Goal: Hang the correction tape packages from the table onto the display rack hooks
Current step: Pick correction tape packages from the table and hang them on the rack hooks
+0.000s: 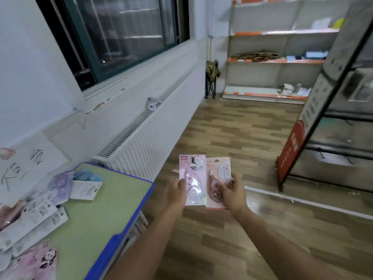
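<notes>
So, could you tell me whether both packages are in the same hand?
No, the left hand holds the pink panda package and the right hand the peach package.

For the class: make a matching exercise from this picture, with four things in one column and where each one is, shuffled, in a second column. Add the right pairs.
Things
1. panda package
2. peach-pink package
3. pile of packages
4. folding stool

Places
A. on the green table
B. held by the right hand
C. on the floor beside the far shelves
D. held by the left hand

Pairs: 1-D, 2-B, 3-A, 4-C
</notes>
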